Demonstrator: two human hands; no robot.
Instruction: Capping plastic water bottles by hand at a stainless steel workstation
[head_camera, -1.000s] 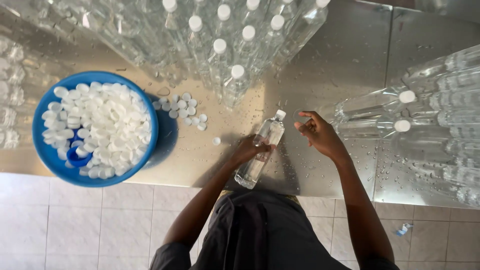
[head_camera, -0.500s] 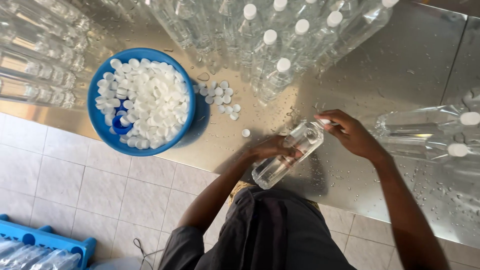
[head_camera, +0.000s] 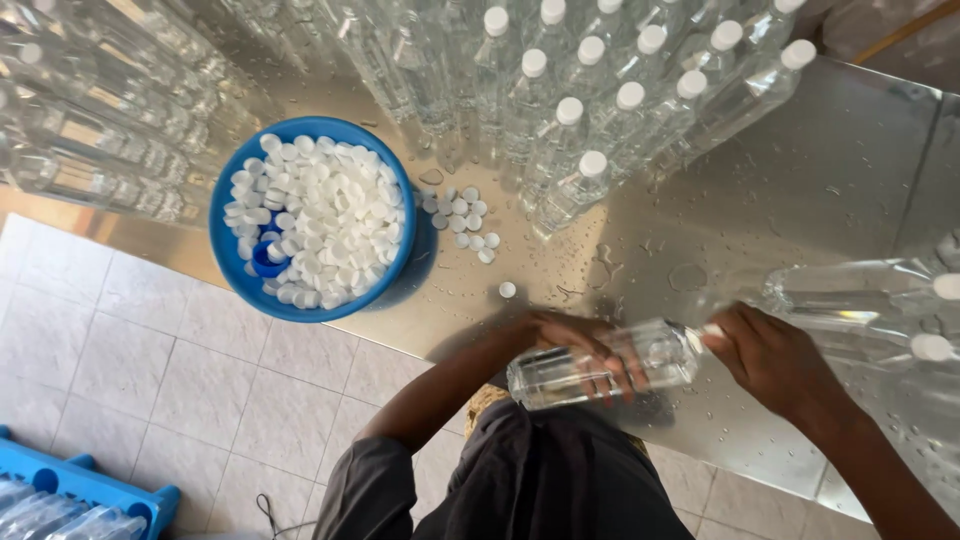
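A clear plastic bottle (head_camera: 640, 355) lies nearly level over the wet steel table (head_camera: 800, 180), close to its front edge. My left hand (head_camera: 575, 350) wraps around the bottle's body. My right hand (head_camera: 775, 360) closes on the bottle's neck, where a white cap (head_camera: 712, 331) shows between the fingers. To the left sits a blue bowl (head_camera: 240, 275) heaped with white caps (head_camera: 320, 215).
Several capped clear bottles (head_camera: 590, 100) stand packed at the back of the table, more lie at the right (head_camera: 880, 290) and at the left (head_camera: 90, 140). Loose white caps (head_camera: 465, 220) lie beside the bowl. A blue crate (head_camera: 85, 485) with bottles stands on the tiled floor.
The bottle has tipped from slanted to nearly level between my hands. The view has shifted, so the bowl and the standing bottles sit further right in the picture.
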